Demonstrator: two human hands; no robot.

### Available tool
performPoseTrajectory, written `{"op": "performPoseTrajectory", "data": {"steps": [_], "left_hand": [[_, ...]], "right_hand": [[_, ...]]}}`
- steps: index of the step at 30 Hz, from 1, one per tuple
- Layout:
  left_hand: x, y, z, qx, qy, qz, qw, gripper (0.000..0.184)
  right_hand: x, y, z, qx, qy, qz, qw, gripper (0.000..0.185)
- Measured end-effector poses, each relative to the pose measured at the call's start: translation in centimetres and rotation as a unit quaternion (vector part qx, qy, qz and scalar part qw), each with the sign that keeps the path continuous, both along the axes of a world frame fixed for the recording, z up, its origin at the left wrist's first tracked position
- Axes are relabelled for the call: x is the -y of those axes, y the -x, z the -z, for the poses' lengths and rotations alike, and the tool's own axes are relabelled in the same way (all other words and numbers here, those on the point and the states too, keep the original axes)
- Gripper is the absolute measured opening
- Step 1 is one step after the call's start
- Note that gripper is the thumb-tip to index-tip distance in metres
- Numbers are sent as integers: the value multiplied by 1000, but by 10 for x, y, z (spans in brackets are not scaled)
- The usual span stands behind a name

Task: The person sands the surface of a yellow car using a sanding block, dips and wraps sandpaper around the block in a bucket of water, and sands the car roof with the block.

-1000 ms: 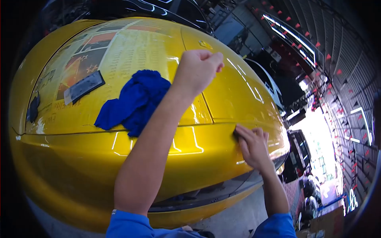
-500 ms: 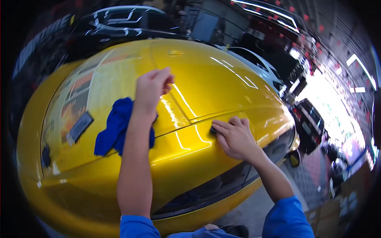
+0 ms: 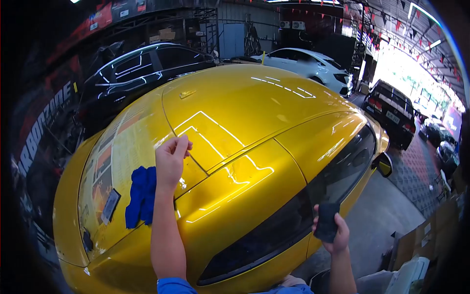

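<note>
Right hand (image 3: 341, 237): fingers clamped on dark pad (image 3: 326, 223).
Left hand (image 3: 171, 161): fingers curled together.
Pad step: I judge inspection; next needs car (image 3: 254, 108) contact.

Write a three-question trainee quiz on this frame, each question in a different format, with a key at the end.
1. Multiple choice: what is the right hand holding?
a) a spray bottle
b) a dark block
c) a paintbrush

2. True or false: the left hand is spread flat, with all its fingers straight.

3. Fill in the missing word: the colour of the cloth lying on the yellow car is ____.

Key:
1. b
2. False; its fingers are curled in.
3. blue
</note>
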State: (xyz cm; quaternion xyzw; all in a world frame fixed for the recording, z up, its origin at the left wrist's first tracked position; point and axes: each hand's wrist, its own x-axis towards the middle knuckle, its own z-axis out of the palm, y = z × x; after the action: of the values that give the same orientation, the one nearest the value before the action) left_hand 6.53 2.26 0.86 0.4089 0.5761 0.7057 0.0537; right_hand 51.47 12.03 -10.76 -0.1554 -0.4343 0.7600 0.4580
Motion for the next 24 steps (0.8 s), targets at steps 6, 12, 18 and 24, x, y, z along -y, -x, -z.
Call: {"op": "performPoseTrajectory", "data": {"steps": [6, 12, 18, 24], "left_hand": [[-22, -33, 16, -222, 70, -93, 968, 21], [-27, -48, 15, -310, 42, -112, 943, 14], [-26, -42, 18, -311, 56, -119, 941, 15], [-24, -44, 18, -316, 54, -116, 940, 14]], "right_hand": [[10, -60, 22, 116, 31, 81, 989, 49], [9, -87, 25, 133, 29, 141, 981, 42], [6, -103, 31, 183, 4, 128, 975, 38], [-8, -95, 27, 222, -35, 130, 966, 34]]}}
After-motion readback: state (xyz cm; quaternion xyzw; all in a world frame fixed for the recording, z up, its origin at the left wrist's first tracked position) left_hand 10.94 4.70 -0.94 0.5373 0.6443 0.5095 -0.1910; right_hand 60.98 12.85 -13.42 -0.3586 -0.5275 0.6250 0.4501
